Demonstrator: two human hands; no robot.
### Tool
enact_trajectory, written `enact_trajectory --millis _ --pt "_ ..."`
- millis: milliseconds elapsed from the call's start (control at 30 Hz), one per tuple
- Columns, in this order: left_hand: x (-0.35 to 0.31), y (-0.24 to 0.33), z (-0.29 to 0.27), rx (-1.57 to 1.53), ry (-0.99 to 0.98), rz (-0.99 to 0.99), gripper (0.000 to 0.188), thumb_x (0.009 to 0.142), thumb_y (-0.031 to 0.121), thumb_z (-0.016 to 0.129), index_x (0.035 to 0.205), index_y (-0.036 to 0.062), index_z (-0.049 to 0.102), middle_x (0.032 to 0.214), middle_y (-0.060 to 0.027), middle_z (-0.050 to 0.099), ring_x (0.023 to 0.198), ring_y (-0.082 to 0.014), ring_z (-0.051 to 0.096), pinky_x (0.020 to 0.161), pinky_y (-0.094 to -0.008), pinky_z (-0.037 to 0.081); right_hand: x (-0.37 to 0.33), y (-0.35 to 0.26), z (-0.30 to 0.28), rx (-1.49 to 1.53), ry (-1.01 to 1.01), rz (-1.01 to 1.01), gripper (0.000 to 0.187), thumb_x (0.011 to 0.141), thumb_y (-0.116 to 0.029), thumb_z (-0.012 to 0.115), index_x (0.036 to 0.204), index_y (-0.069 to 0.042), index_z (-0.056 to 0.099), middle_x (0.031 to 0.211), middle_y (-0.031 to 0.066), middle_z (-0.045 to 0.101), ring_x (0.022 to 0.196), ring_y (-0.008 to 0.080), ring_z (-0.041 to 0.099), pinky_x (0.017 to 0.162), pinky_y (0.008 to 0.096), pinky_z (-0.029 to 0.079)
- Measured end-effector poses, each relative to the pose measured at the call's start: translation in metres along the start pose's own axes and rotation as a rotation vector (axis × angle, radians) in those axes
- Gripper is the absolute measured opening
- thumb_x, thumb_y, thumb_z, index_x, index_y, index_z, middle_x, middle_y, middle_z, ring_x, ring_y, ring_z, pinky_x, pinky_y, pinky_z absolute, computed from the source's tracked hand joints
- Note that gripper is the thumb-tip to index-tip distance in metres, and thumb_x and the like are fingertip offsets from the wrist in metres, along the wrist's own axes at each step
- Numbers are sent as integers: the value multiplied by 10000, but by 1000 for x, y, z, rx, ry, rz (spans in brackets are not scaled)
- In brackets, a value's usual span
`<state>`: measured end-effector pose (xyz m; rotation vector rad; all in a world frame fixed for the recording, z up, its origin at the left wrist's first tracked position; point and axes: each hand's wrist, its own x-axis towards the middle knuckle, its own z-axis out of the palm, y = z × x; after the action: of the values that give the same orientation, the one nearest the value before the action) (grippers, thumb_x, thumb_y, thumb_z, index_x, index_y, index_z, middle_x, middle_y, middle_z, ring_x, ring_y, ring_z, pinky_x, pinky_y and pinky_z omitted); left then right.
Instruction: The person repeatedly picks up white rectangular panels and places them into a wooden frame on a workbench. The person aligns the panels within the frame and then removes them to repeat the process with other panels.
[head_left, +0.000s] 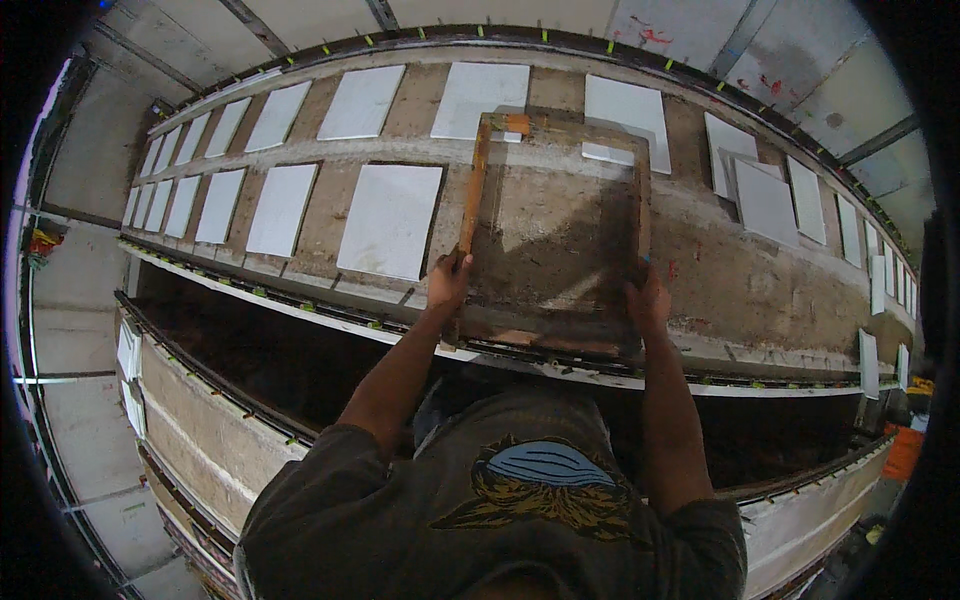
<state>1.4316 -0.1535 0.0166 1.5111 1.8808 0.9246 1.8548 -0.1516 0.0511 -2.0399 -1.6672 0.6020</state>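
My left hand (447, 282) is wrapped round the left bar of a wooden-framed mesh screen (477, 190). On its opposite bar, my right hand (650, 300) grips the same frame. The screen is held over a long brown table (760, 300), its near end close to the table's front edge. Through the dark, see-through mesh I can make out the tabletop and parts of white sheets. Left of the frame lies a white rectangular sheet (392, 220), the nearest one to my left hand. Whether the frame touches the table, I cannot tell.
Several white sheets lie in two rows along the table. At the right, one sheet (767, 203) overlaps its neighbour. A rail (545, 40) with small yellow-green tabs runs along the far edge. Behind me stands another long table (200, 425), across a dark aisle. Orange material (903, 452) sits far right.
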Motion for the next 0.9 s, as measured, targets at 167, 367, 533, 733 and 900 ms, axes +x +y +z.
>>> enact_trajectory --millis 167,367,533,733,900 --pt "-2 1 5 38 -36 -32 508 982 498 566 1204 43 618 958 -220 631 882 -419 637 780 -494 505 -4 8 0 -203 -39 92 523 855 -235 697 1350 -129 563 1155 203 693 938 432 689 778 529 555" --pt "-3 13 0 41 -122 -98 454 988 444 578 1218 54 613 1038 -226 589 979 -415 607 830 -487 488 3 38 23 -393 96 -99 446 890 -267 649 1295 -96 576 1108 219 690 856 456 684 706 559 545" --pt "-5 2 -5 38 -133 -40 439 984 429 582 1191 45 619 1050 -231 591 1001 -413 599 849 -491 474 -7 16 19 -204 10 71 464 894 -257 648 1313 -85 545 1104 228 676 881 449 681 720 550 537" --pt "2 -33 11 261 -110 29 525 967 465 582 1281 44 566 1147 -212 594 1021 -410 599 881 -512 480 2 23 17 -276 -165 41 593 882 -357 688 1368 -85 484 1037 214 700 985 420 672 807 541 526" --pt "7 39 4 426 168 68 635 947 495 592 1430 106 455 1290 -257 529 1198 -468 501 1021 -574 393 0 -2 -9 -194 -35 167 627 886 -440 705 1364 -87 506 972 189 723 941 434 689 788 520 541"
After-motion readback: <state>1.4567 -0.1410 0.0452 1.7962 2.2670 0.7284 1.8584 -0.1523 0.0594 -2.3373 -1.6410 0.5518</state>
